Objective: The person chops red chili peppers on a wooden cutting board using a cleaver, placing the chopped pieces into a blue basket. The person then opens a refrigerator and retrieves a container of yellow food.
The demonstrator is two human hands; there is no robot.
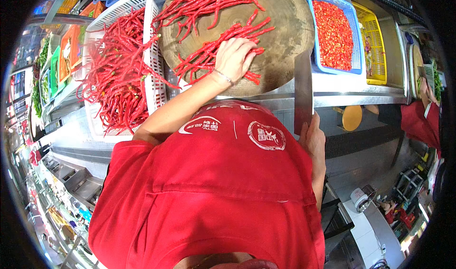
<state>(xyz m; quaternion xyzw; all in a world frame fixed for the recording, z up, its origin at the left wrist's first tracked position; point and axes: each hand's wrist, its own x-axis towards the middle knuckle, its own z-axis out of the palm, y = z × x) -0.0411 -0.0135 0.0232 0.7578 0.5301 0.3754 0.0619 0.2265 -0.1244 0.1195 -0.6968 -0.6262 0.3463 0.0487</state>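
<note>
My left hand lies on a bunch of long red chili peppers on a round wooden chopping block, its fingers curled over them near their right ends. In my right hand is a cleaver, held by the block's right edge with its broad blade pointing away from me; its handle is hidden by the hand. A second pile of whole red chilies lies at the far side of the block.
Left of the block, a white plastic basket is heaped with whole chilies. To the right stand a blue basket of chopped red chilies and a yellow basket. At the far right, another person's hands are over another board.
</note>
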